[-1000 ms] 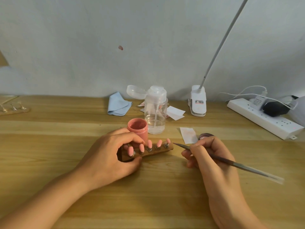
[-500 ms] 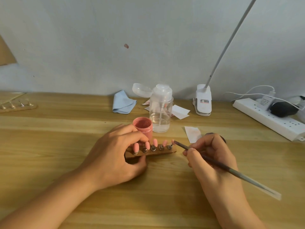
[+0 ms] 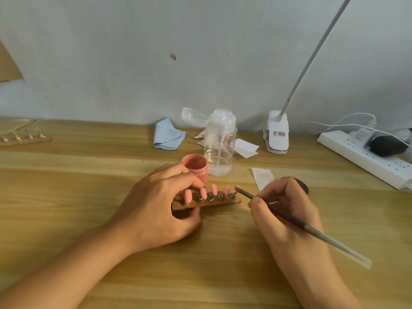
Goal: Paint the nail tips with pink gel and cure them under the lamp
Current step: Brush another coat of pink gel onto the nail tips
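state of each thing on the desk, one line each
gel jar: open, upright
pump bottle: lid flipped open, little liquid left
nail tips: pink, mounted on holder
holder: flat on table, left hand grips it
brush: pinched in right hand, tip at rightmost nail
blue cloth: folded loosely

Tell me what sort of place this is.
Probably a home nail-art desk: an open pink gel jar, pink nail tips on a wooden holder strip that the left hand grips, and a thin grey brush held by the right hand, all on a light wooden tabletop.
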